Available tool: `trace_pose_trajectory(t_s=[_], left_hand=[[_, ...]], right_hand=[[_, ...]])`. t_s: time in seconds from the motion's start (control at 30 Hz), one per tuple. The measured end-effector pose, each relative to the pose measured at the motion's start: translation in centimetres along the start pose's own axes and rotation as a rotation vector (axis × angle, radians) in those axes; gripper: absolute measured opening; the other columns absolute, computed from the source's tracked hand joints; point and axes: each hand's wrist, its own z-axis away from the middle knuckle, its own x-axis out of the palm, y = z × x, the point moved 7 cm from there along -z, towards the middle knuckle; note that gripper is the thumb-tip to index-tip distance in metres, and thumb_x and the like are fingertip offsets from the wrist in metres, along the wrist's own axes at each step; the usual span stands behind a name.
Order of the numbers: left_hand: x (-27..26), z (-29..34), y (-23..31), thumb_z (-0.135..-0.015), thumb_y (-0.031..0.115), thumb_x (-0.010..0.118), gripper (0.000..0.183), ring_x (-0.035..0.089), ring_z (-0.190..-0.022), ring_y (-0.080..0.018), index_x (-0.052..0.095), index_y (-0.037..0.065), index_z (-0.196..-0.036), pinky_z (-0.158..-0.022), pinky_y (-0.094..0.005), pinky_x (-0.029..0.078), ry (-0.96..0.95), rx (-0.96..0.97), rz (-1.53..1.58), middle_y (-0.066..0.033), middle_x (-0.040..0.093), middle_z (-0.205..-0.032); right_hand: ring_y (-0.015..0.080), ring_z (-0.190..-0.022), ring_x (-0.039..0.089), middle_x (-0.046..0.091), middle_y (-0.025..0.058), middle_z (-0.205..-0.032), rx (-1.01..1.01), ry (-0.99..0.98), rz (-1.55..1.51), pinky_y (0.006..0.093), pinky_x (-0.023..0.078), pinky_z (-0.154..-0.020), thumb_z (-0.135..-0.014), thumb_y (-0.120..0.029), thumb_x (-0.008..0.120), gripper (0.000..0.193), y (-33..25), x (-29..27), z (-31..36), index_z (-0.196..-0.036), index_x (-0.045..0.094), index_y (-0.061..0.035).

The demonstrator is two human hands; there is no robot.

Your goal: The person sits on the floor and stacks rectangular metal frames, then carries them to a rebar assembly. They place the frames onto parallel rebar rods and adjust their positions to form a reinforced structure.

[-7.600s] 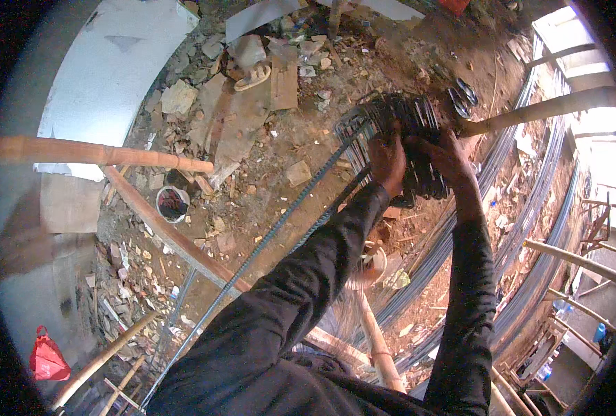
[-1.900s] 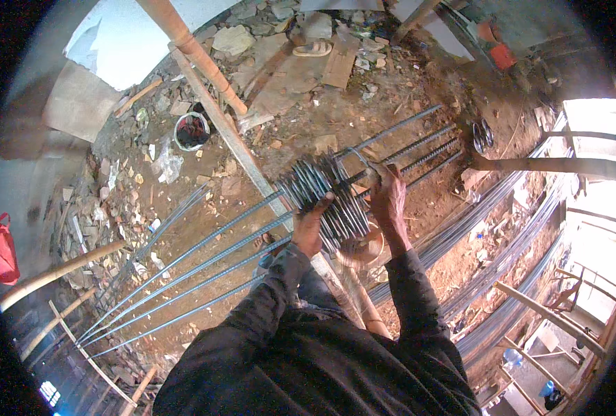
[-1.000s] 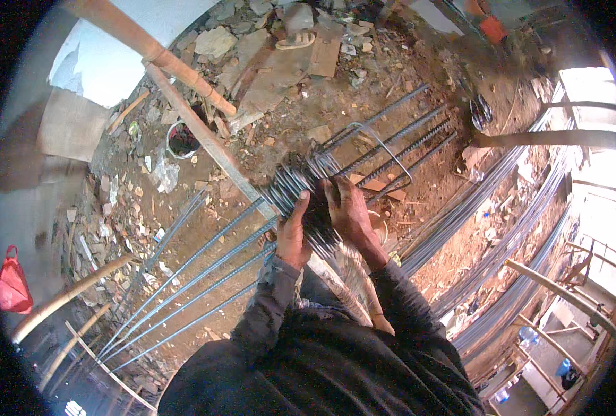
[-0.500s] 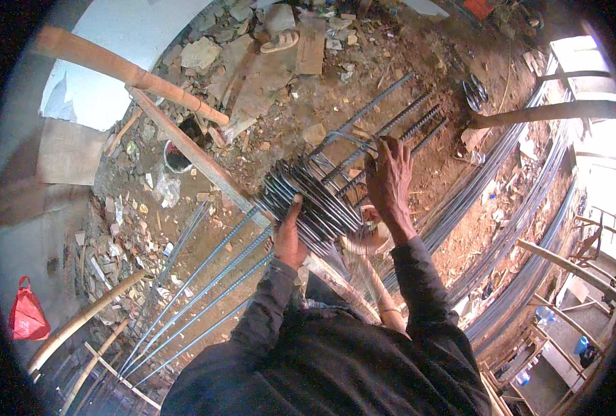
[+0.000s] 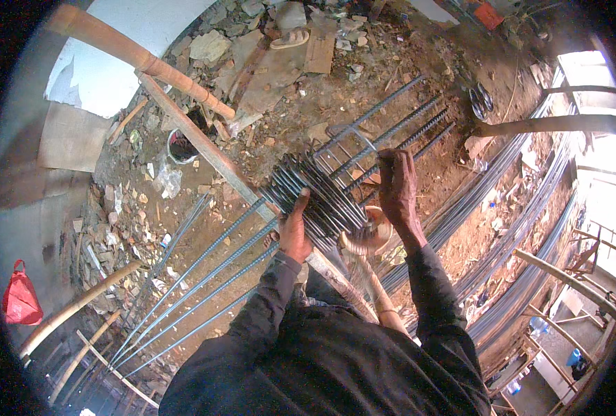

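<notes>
Several long ribbed steel bars (image 5: 408, 123) run through a packed stack of dark steel stirrups (image 5: 315, 197) in front of me. My left hand (image 5: 295, 234) holds the near left side of the stack, its thumb lying on top; the fingers are mostly hidden. One stirrup (image 5: 353, 132) stands apart from the stack, farther along the bars. At that stirrup's right corner my right hand (image 5: 399, 187) is closed, fingers pressed together on the steel. The bars come out again on the stack's left, toward the lower left.
A wooden beam (image 5: 211, 154) and a pole (image 5: 374, 284) support the work. Bundles of long steel rods (image 5: 492, 173) lie on the right. Rubble covers the ground around a bucket (image 5: 182, 147). A red bag (image 5: 22, 298) hangs at left; a thick pole (image 5: 141, 59) crosses the upper left.
The fingers of my right hand have drawn together at the separate stirrup's corner. My left hand keeps its place on the stack. The whole view has shifted slightly.
</notes>
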Motion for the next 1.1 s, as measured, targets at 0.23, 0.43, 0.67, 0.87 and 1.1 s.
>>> trace_pose_trajectory(t_s=[0.23, 0.43, 0.67, 0.87, 1.1], left_hand=[[-0.1, -0.3, -0.6, -0.093, 0.037, 0.081, 0.048, 0.073, -0.101, -0.0232, 0.069, 0.004, -0.126, -0.09, -0.0391, 0.06, -0.034, -0.041, 0.071, -0.0075, 0.074, -0.121], [-0.5, -0.7, -1.2, -0.091, 0.035, 0.084, 0.048, 0.073, -0.099, -0.0232, 0.07, 0.003, -0.124, -0.09, -0.0401, 0.06, 0.036, -0.078, 0.086, -0.008, 0.075, -0.119], [0.4, 0.0, -0.2, -0.089, 0.035, 0.086, 0.058, 0.071, -0.106, -0.022, 0.064, 0.003, -0.133, -0.096, -0.0395, 0.059, -0.067, -0.004, 0.088, -0.0084, 0.072, -0.125], [0.5, 0.2, 0.3, -0.098, 0.045, 0.075, 0.044, 0.073, -0.097, -0.0198, 0.072, 0.005, -0.118, -0.086, -0.0362, 0.059, -0.187, -0.041, 0.103, -0.0084, 0.076, -0.114], [0.5, 1.2, 1.9, -0.103, 0.071, 0.046, 0.081, 0.065, -0.126, -0.0313, 0.052, 0.004, -0.148, -0.111, -0.0436, 0.05, -0.323, 0.101, 0.258, -0.0135, 0.065, -0.141]], right_hand=[[0.0415, -0.098, 0.059, 0.059, 0.0189, -0.105, -0.013, 0.053, 0.119, 0.0475, 0.049, -0.087, -0.1, -0.005, 0.059, 0.015, -0.2, 1.1, 0.7, -0.115, 0.061, -0.0024], [0.049, -0.115, 0.054, 0.058, 0.0276, -0.121, 0.139, -0.09, 0.264, 0.0547, 0.046, -0.098, -0.093, -0.012, 0.066, 0.038, 2.1, 4.7, 1.7, -0.128, 0.057, -0.0008], [0.0437, -0.106, 0.06, 0.064, 0.0212, -0.109, 0.066, -0.043, 0.044, 0.0503, 0.047, -0.093, -0.093, -0.014, 0.071, 0.028, -1.8, 5.5, 3.4, -0.117, 0.063, -0.0031], [0.0432, -0.111, 0.061, 0.065, 0.024, -0.114, 0.075, -0.358, 0.203, 0.0484, 0.047, -0.097, -0.089, -0.043, 0.078, 0.064, -5.8, 8.8, 4.8, -0.126, 0.057, 0.0043], [0.0369, -0.103, 0.073, 0.075, 0.0206, -0.112, 0.302, -0.599, -0.079, 0.0458, 0.056, -0.09, -0.063, -0.056, 0.097, 0.096, -7.0, 8.4, 3.5, -0.128, 0.06, 0.0034]])
